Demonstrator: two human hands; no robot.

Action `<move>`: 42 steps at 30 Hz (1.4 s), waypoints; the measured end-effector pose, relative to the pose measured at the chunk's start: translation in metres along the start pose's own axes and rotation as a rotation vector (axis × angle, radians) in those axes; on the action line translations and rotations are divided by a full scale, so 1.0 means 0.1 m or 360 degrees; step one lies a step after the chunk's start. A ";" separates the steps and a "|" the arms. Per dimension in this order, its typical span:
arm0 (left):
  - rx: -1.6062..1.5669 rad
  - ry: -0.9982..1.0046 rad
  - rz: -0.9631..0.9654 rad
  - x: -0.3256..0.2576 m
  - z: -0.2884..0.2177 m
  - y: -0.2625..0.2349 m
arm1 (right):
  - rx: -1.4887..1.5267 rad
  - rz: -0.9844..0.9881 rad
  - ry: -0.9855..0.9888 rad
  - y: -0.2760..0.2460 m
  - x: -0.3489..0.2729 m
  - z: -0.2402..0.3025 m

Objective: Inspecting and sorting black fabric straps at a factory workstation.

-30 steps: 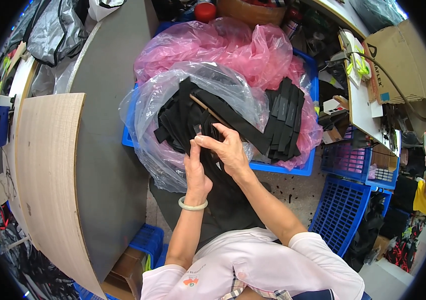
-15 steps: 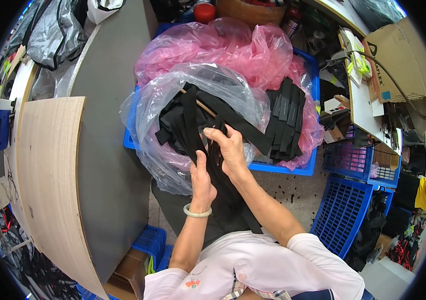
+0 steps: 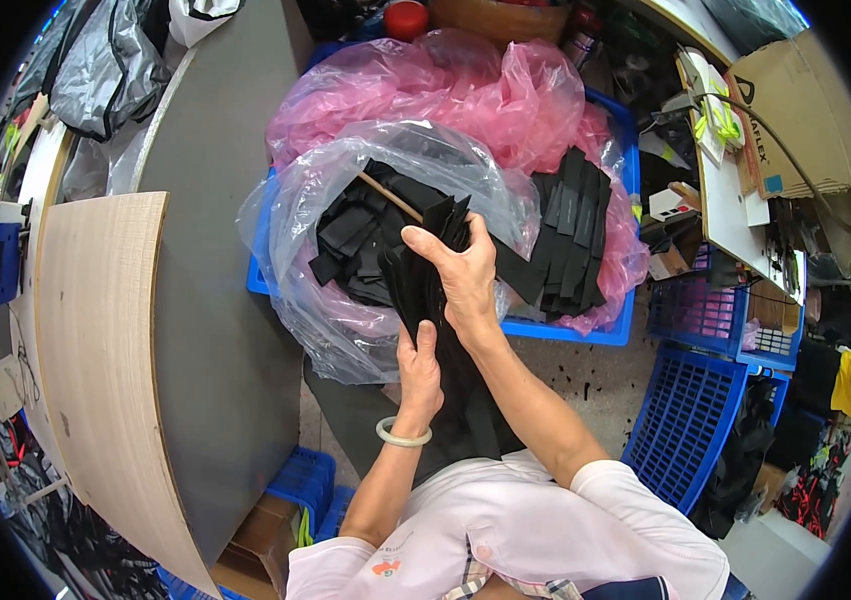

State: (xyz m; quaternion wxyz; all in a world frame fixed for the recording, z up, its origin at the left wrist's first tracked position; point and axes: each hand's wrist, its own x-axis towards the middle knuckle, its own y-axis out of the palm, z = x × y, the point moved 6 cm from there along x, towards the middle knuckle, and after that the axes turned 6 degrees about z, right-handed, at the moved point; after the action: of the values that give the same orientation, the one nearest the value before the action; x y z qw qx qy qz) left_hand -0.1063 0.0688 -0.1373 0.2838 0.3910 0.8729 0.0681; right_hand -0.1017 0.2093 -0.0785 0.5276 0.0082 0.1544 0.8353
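A bundle of black fabric strips (image 3: 408, 285) stands upright between my two hands, its ends fanned at the top. My left hand (image 3: 422, 375), with a pale bangle at the wrist, is closed round the lower part. Higher up, my right hand (image 3: 469, 278) grips the bundle from the right, thumb across it. Behind it, more black strips (image 3: 351, 235) lie heaped in a clear plastic bag (image 3: 296, 240), with a thin wooden stick (image 3: 389, 196) among them. Stacked black strips (image 3: 574, 235) rest to the right on pink plastic. Dark material covers my lap beneath the hands.
A blue tub (image 3: 586, 333) holds the bags, including crumpled pink plastic (image 3: 426, 95) at its far side. To the left stands a grey table (image 3: 236, 350) with a wooden board (image 3: 101, 330). Blue crates (image 3: 681, 425) stand at the right, below a cluttered white shelf (image 3: 731, 205).
The long strips that stretched across the heap are now gathered upright in the bundle. My right hand has risen and turned round it; my left hand has shifted slightly right and down.
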 end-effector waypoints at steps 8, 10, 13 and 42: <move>-0.0236 -0.0074 -0.0137 0.03 -0.13 0.02 | 0.0266 0.0010 0.0238 -0.09 -0.02 -0.09; -0.0325 0.0011 0.0074 0.09 -0.22 0.06 | 0.0260 0.0050 0.0319 -0.07 -0.06 -0.08; -0.0080 0.0061 -0.0169 0.15 -0.22 -0.04 | -0.0140 0.0354 0.0224 0.08 -0.15 -0.01; 0.0136 0.0399 -0.0004 0.05 -0.32 0.05 | 0.0256 0.0406 0.0362 -0.06 -0.14 -0.13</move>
State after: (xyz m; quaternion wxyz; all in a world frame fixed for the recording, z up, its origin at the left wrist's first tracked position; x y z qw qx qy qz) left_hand -0.1232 0.0795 -0.1114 0.1556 0.3902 0.9041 0.0789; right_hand -0.0930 0.1963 -0.0903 0.3941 -0.0247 0.2772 0.8759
